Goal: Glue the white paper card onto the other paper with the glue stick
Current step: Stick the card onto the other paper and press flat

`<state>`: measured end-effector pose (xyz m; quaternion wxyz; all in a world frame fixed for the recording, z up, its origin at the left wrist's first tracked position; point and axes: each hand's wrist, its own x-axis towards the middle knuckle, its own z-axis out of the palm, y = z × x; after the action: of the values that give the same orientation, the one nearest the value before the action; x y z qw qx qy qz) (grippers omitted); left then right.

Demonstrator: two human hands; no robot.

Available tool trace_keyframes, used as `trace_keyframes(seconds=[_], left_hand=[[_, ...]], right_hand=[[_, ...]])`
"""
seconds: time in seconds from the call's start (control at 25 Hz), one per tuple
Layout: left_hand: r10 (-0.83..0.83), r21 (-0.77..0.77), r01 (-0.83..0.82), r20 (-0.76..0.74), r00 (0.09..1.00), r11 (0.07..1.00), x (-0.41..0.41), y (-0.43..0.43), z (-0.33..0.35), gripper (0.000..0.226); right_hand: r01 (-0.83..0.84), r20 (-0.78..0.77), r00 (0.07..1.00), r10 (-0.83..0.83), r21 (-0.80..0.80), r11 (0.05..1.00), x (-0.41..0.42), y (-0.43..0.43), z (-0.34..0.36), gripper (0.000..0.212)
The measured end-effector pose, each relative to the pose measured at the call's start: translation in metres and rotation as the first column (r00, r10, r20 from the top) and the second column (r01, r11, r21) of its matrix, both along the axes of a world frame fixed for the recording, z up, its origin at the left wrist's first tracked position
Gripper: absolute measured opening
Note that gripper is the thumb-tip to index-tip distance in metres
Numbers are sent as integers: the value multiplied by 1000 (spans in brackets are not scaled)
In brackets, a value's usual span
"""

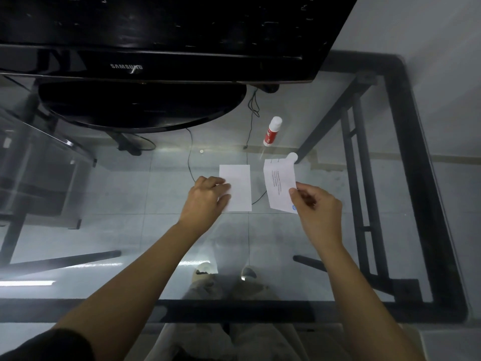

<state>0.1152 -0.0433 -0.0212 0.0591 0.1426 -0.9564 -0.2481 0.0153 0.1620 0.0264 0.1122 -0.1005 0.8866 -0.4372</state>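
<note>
Gluing looks unstarted: the capped red-and-white glue stick (pixel 272 131) lies untouched on the glass surface (pixel 130 230). The left hand (pixel 205 198) presses flat on the plain white rectangular card (pixel 238 187); the right hand (pixel 316 207) pinches the printed white paper (pixel 279 185) beside it.

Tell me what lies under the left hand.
The left hand rests flat on the left edge of the plain white paper card, which lies on the glass table. The card's covered part cannot be seen.
</note>
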Motion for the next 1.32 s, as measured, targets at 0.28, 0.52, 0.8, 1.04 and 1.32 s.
trace_keyframes(seconds=[0.28, 0.52, 0.8, 1.04, 1.32], left_hand=[[296, 298, -273, -34, 955, 915, 2, 9, 22, 27], [312, 825, -282, 136, 940, 490, -6, 5, 73, 24], [336, 761, -321, 144, 931, 564, -7, 3, 72, 18], [223, 705, -347, 265, 938, 618, -8, -12, 59, 27], [362, 701, -468, 308, 880, 538, -15, -7, 32, 18]], right_hand=[[33, -138, 990, -42, -65, 997, 13, -9, 13, 22], [-213, -393, 887, 243, 118, 970, 36, -37, 14, 15], [-341, -389, 848, 360, 119, 932, 49, -54, 8, 25], [33, 66, 997, -28, -90, 995, 28, -59, 6, 30], [20, 227, 974, 11, -131, 991, 7, -76, -14, 18]])
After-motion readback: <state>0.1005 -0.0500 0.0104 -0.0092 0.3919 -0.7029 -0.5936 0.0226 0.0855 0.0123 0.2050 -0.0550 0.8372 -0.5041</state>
